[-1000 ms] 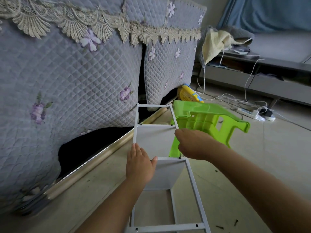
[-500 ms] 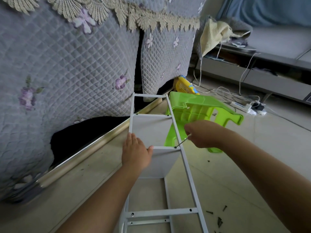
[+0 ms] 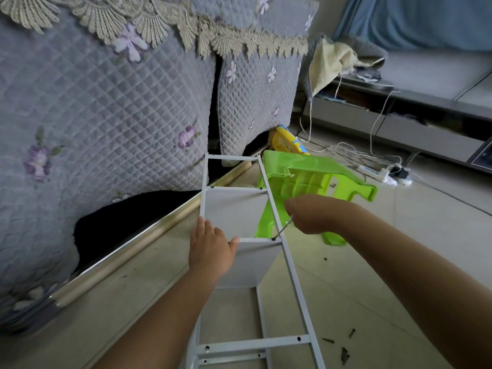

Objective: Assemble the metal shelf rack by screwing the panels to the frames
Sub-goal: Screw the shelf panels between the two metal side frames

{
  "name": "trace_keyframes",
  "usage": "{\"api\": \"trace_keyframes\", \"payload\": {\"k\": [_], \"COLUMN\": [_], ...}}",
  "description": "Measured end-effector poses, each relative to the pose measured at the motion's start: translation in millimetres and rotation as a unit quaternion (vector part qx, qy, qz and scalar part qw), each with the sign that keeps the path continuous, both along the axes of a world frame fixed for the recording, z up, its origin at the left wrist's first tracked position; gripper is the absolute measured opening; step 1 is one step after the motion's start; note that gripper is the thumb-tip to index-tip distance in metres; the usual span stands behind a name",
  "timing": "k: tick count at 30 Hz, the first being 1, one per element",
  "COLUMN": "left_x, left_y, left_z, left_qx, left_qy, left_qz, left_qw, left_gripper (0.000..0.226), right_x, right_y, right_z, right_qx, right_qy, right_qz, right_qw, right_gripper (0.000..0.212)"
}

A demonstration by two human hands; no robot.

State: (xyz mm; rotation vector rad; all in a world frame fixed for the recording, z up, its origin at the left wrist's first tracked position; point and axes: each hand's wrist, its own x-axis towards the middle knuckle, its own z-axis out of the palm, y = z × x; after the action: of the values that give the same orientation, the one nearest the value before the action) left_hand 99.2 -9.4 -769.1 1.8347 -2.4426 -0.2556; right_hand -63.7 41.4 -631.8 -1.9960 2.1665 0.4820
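Two hands on the white shelf rack frame point(image 3: 290, 267), which lies on the floor point(image 3: 346, 262) at centre. Left hand point(image 3: 211, 249) presses flat, fingers straight, on the shelf panel point(image 3: 247, 265) to steady it. Right hand point(image 3: 310, 214) grips a screwdriver point(image 3: 282, 230), tip at the screw hole on the right rail. Green plastic stool point(image 3: 306, 182) crowds the far right; loose screws point(image 3: 343, 350) lie near right.
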Motion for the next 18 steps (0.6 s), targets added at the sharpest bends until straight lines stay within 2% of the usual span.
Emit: {"api": "trace_keyframes", "payload": {"k": [4, 5, 7, 11, 13, 15, 18], "left_x": [0.3, 0.5, 1.0, 1.8, 2.6, 3.4, 3.6], "left_y": [0.0, 0.4, -0.3, -0.2, 0.2, 0.1, 0.0], "left_z": [-2.0, -2.5, -2.7, -0.2, 0.5, 0.2, 0.3], "left_qx": [-0.012, -0.009, -0.005, -0.008, -0.004, -0.001, 0.0], "left_qy": [0.005, 0.007, 0.01, 0.01, 0.009, 0.005, 0.001], "left_qz": [-0.005, -0.006, -0.007, -0.013, -0.016, -0.016, -0.015], "left_qw": [1.0, 1.0, 1.0, 1.0, 1.0, 1.0, 1.0], "left_gripper": [0.062, 0.061, 0.061, 0.061, 0.063, 0.065, 0.067], "right_x": [1.9, 3.8, 10.0, 7.9, 0.5, -4.1, -3.0], "right_y": [-2.2, -3.5, -7.5, -10.8, -7.9, -4.1, -2.4], "right_z": [1.4, 1.9, 3.4, 6.9, 8.8, 8.0, 4.9], "right_qx": [0.004, 0.001, -0.001, 0.008, 0.022, 0.04, 0.034], "right_qy": [0.028, 0.021, -0.012, -0.102, -0.098, -0.079, -0.054], "right_qz": [0.019, 0.009, -0.042, -0.15, -0.142, -0.119, -0.074], "right_qw": [0.999, 1.0, 0.999, 0.983, 0.985, 0.989, 0.995], "right_gripper": [0.017, 0.022, 0.035, 0.035, 0.032, 0.02, 0.022]}}
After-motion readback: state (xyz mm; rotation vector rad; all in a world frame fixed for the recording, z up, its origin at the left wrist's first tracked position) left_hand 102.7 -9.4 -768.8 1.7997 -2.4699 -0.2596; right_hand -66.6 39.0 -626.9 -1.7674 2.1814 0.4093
